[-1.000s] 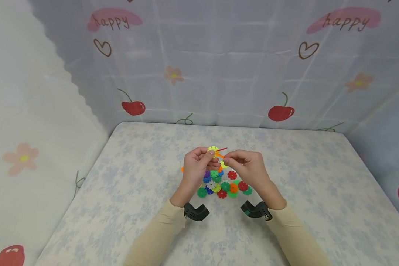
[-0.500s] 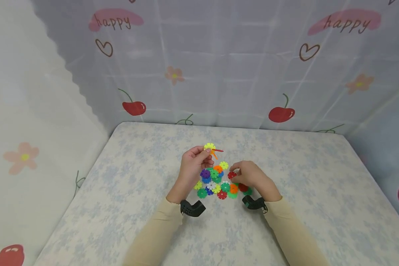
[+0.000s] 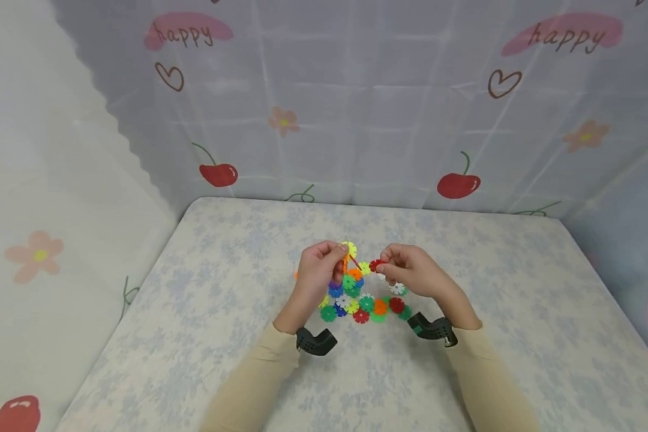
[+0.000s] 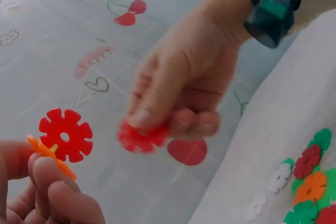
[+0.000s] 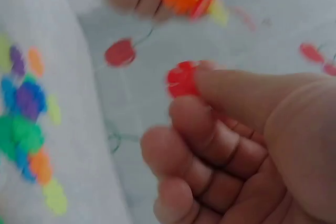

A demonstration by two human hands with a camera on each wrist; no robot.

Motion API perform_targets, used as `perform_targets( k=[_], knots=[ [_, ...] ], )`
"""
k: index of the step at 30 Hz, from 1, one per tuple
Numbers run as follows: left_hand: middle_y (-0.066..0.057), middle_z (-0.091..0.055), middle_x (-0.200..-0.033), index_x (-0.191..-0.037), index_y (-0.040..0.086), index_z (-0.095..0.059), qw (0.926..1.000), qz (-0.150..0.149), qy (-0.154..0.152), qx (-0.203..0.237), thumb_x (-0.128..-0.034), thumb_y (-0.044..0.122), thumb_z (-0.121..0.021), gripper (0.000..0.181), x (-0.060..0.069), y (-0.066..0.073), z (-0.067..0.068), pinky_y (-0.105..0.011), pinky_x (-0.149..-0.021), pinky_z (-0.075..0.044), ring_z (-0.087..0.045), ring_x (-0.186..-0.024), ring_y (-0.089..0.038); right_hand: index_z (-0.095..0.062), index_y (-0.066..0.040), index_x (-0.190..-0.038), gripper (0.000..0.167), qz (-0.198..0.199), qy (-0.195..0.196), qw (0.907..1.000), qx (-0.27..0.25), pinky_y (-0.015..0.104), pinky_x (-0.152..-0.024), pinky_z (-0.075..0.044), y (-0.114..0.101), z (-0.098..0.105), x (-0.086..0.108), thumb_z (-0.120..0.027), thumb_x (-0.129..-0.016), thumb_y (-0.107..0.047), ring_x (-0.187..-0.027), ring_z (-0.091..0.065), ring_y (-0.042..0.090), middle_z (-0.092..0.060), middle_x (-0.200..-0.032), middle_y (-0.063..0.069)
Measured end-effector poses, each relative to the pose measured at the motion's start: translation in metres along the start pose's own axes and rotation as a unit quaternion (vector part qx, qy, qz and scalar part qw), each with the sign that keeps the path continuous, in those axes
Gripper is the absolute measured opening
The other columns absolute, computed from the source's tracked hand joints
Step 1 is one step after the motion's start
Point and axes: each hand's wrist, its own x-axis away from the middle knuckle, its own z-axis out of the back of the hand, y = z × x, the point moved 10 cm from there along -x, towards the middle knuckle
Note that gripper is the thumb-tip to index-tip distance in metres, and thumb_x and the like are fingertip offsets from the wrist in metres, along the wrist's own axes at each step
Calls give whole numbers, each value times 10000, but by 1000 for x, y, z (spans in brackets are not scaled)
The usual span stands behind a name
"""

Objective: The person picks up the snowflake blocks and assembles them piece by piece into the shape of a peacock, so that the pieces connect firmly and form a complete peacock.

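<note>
In the head view my left hand holds a small cluster of joined notched plastic discs above the table. The cluster has a yellow disc, an orange disc and a red disc, set at angles to one another. Thumb and fingers of my right hand pinch a separate red notched disc, partly covered by the fingertips. This loose disc is a short distance to the right of the cluster, not touching it. Both wrist views are somewhat blurred.
Below the hands, a loose pile of notched discs in several colours lies on the pale patterned tabletop. Some discs overlap. A printed curtain hangs behind the table's far edge.
My right hand left the cluster, reached down to the pile and took up a red disc, now raised beside the cluster. My left hand keeps its grip and has turned the cluster.
</note>
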Motion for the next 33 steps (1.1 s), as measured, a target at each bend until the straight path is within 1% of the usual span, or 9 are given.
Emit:
perform_targets(
  k=[6,15,18,21,23,25,27,29,33],
  knots=[
    [39,-521,-563,-764,72,-599,9998,-36,-195,-55,-998,139,-622,244,5,4,-6,-223,-498,-496,-491,-433,-100,-730,-22,-1002,74,1360,1109,9838,375,239,-693,-584,-57,13,16,-673,-964,-50,-715,-673,129,-736,-809,55],
    [62,-504,-528,-704,98,-564,9992,48,-362,159,-999,104,-612,298,11,3,-12,-217,-465,-462,-468,-394,-84,-774,14,-930,163,2904,2272,9183,1438,266,-645,-610,-89,7,32,-785,-788,93,-658,-708,146,-780,-830,95],
    [57,-499,-527,-702,92,-564,9990,4,-371,262,-1005,97,-601,305,11,3,-13,-210,-461,-450,-461,-398,-85,-770,27,-931,165,2959,2418,9101,1603,283,-651,-616,-92,5,33,-796,-778,84,-657,-716,159,-782,-837,115],
    [50,-493,-559,-732,82,-587,9997,-63,-220,47,-1002,127,-623,276,6,1,-10,-215,-476,-418,-435,-436,-106,-766,24,-1040,179,2358,2051,9404,1340,345,-687,-631,-78,8,22,-764,-862,9,-737,-754,210,-790,-919,140],
    [40,-484,-591,-766,83,-602,9997,-102,-52,-197,-1005,160,-632,252,2,-2,-7,-226,-497,-399,-423,-483,-123,-731,12,-1173,259,1442,1664,9688,1140,355,-699,-628,-52,12,10,-729,-926,-69,-783,-749,234,-785,-980,144],
    [38,-504,-649,-798,93,-605,9994,-102,156,-281,-1016,186,-622,238,-1,-5,-4,-231,-543,-433,-459,-552,-125,-674,-2,-1290,372,215,1221,9845,1238,349,-676,-597,-15,15,1,-717,-947,-139,-786,-716,242,-765,-1016,151],
    [33,-548,-713,-822,101,-582,9996,-15,254,-109,-1037,198,-585,236,-3,-8,-2,-221,-597,-508,-536,-613,-112,-632,-14,-1344,470,-937,677,9809,1563,345,-676,-560,25,13,-1,-743,-928,-202,-798,-668,228,-740,-1026,154],
    [23,-588,-764,-841,116,-550,9992,142,246,291,-1056,195,-543,229,-3,-12,-3,-231,-655,-580,-618,-665,-108,-650,-26,-1296,486,-1715,137,9659,1936,353,-688,-544,56,8,0,-783,-890,-256,-817,-625,225,-715,-1040,156],
    [10,-617,-795,-870,129,-520,9938,437,-24,1017,-1073,192,-505,213,-1,-18,-11,-255,-621,-614,-680,-626,-123,-643,-47,-1051,378,-2173,-430,9541,2015,359,-687,-513,86,-2,2,-839,-828,-281,-821,-579,242,-671,-974,126]
  ],
)
